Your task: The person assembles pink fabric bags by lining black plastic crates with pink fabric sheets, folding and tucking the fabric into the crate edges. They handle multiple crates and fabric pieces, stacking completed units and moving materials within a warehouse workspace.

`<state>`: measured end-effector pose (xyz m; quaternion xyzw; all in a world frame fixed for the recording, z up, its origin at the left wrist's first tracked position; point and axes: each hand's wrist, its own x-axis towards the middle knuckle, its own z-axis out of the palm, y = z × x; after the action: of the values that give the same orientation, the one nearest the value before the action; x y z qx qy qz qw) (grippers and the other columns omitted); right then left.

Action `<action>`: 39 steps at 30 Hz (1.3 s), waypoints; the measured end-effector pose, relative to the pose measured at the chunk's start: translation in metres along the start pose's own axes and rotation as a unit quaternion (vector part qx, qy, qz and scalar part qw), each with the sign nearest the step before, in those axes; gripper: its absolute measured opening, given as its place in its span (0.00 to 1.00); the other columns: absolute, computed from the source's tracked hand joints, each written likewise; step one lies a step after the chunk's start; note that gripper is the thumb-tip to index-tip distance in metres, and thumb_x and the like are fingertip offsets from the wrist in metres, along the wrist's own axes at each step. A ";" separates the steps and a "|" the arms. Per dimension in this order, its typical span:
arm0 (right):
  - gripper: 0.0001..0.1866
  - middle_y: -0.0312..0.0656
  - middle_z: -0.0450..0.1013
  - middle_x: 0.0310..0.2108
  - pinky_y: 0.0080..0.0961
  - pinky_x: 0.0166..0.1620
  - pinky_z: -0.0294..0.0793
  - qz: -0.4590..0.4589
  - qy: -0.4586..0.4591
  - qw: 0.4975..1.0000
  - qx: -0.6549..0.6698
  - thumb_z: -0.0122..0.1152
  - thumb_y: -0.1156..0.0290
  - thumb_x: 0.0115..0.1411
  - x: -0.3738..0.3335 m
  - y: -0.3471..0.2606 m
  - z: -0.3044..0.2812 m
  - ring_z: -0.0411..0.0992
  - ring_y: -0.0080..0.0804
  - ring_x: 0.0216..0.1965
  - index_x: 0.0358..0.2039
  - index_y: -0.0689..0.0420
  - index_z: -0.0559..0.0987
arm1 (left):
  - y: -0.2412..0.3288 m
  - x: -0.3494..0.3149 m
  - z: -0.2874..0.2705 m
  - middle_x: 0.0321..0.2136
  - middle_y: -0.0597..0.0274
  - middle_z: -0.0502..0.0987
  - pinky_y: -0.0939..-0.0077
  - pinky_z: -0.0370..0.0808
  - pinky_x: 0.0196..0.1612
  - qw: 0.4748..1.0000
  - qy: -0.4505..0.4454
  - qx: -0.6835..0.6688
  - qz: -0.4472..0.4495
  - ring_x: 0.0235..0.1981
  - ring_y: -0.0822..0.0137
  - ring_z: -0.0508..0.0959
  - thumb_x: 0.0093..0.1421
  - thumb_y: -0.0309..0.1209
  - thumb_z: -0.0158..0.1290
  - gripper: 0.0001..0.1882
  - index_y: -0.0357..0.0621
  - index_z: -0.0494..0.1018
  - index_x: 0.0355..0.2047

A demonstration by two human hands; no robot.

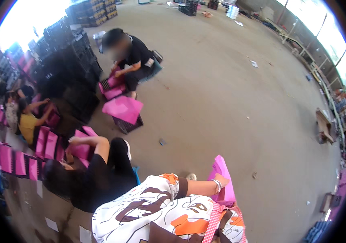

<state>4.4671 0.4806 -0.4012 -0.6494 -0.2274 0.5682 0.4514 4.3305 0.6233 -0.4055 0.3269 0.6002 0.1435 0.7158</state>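
My left forearm reaches out from a patterned sleeve with a brown cuff, a bracelet at its wrist. My left hand point(220, 181) is closed on a bright pink sheet point(219, 165), whose upper part stands up in a narrow point above the hand. More of the pink material hangs below, close to my clothes. Most of my fingers are turned away or hidden by the sheet. My right hand does not show. A pink checked strap point(213, 222) lies across my patterned clothing.
Left of me a seated person in black point(90, 182) handles pink material. Farther off, another seated person point(134, 54) works at a pink-lined crate point(113, 85). A dark crate point(127, 124) carries a pink sheet point(123, 108). Black crates point(72, 60) stand stacked behind; a cardboard box point(324, 126) lies right.
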 end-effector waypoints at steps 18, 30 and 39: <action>0.35 0.44 0.72 0.40 0.27 0.44 0.73 -0.003 -0.197 0.974 -0.111 0.50 0.95 0.36 0.502 -0.347 0.213 0.73 0.35 0.41 0.49 0.62 0.67 | 0.420 0.327 -0.209 0.47 0.39 0.70 0.62 0.71 0.51 0.962 0.156 -0.222 0.028 0.49 0.50 0.74 0.50 0.36 0.57 0.37 0.28 0.54 0.54; 0.36 0.47 0.70 0.45 0.29 0.46 0.73 0.047 -0.280 0.950 -0.129 0.50 0.97 0.37 0.812 -0.518 0.414 0.72 0.35 0.44 0.52 0.62 0.65 | 0.666 0.545 -0.394 0.40 0.46 0.75 0.66 0.78 0.39 0.915 0.263 -0.305 0.000 0.38 0.57 0.79 0.50 0.28 0.60 0.29 0.27 0.61 0.48; 0.31 0.37 0.71 0.41 0.19 0.47 0.68 -0.113 -0.403 0.861 -0.287 0.53 0.89 0.48 1.044 -0.601 0.602 0.70 0.26 0.43 0.55 0.60 0.65 | 0.816 0.667 -0.582 0.43 0.41 0.72 0.63 0.76 0.43 0.840 0.312 -0.437 0.079 0.43 0.53 0.76 0.48 0.27 0.58 0.32 0.25 0.57 0.50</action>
<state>4.2923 1.8156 -0.4172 -0.4344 -0.6147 0.6348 0.1747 4.0874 1.8022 -0.4323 -0.0355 0.6383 0.5417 0.5458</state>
